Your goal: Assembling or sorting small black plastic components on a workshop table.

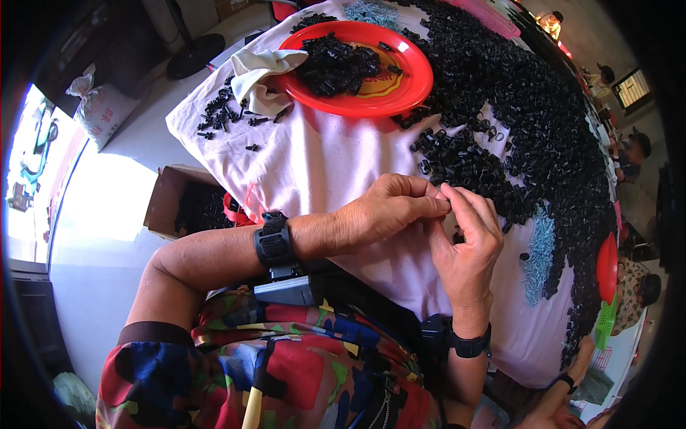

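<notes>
My left hand [396, 209] and my right hand [469, 247] meet over the pink-white cloth [371, 275] near the middle of the view. Between their fingertips is a small black plastic part [447, 205], mostly covered by the fingers. Both hands are closed in a pinch around it. Another bit of black shows below the right fingers, and I cannot tell whether it is held or lying on the cloth. Just beyond the hands spreads a large pile of small black ring-like parts [547, 107]. A heap of tiny light-blue pieces [537, 261] lies to the right.
A red plate [423, 75] with black parts stands at the far side, a white cloth glove [261, 82] against its left rim. Loose black pieces [214, 118] lie left of it. A cardboard box [161, 201] sits below the table's left edge. Another person's arm [572, 372] reaches in lower right.
</notes>
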`<action>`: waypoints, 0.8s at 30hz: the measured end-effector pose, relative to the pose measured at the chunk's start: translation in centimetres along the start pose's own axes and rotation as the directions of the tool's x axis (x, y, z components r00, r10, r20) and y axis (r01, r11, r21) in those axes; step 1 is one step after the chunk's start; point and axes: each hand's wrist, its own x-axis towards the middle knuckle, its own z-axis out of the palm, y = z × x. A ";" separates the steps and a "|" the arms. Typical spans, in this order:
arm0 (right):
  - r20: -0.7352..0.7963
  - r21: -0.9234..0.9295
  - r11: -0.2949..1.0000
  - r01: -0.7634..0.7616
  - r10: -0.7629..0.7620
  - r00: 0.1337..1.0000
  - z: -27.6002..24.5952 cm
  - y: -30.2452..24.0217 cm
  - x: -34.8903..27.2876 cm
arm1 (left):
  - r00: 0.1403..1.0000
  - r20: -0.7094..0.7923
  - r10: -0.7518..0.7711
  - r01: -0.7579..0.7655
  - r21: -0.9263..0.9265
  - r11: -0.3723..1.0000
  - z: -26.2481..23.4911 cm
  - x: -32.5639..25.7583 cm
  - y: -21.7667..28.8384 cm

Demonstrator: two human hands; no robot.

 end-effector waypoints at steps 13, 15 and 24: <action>0.036 -0.029 0.997 0.076 -0.075 0.997 -0.7 0.7 -0.1 | 0.993 0.066 -0.096 0.095 0.013 0.995 0.1 -1.4 1.6; 0.048 -0.038 0.995 0.091 -0.089 0.995 -0.7 0.8 0.0 | 0.995 0.069 -0.074 0.073 0.020 0.997 0.0 -1.3 1.2; -0.010 -0.028 0.989 0.144 -0.144 0.989 -0.8 0.7 0.1 | 0.996 0.079 -0.036 0.041 -0.068 0.997 0.5 -1.1 0.5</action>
